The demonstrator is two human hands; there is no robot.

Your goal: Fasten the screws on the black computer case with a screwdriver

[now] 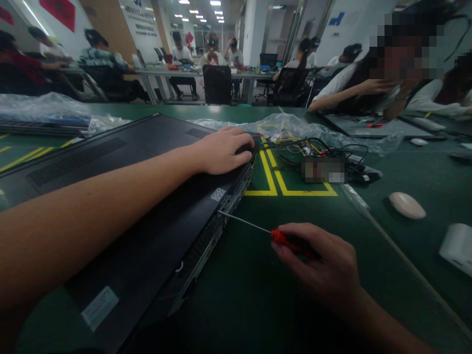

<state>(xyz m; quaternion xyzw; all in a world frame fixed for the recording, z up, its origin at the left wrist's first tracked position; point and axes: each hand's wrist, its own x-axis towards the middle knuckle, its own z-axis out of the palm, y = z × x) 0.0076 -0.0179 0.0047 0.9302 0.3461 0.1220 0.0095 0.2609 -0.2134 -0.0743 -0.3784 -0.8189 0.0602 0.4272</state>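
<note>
A black computer case (147, 216) lies on its side on the green table, its metal back panel (206, 241) towards the right. My left hand (224, 150) rests on the top near the far back corner, fingers apart and bent towards the edge. My left forearm stretches across the case. Closed around the red handle of a screwdriver (278, 237) is my right hand (324, 260). The screwdriver's thin shaft points left, its tip touching or very near the back panel's upper edge. Exactly what the tip meets is too small to tell.
Tangled black cables (324, 147) and clear plastic wrap (273, 123) lie beyond the case. On the right are a pale oval object (406, 205) and a white roll (457, 248). A co-worker (354, 93) sits across the table; more people sit behind.
</note>
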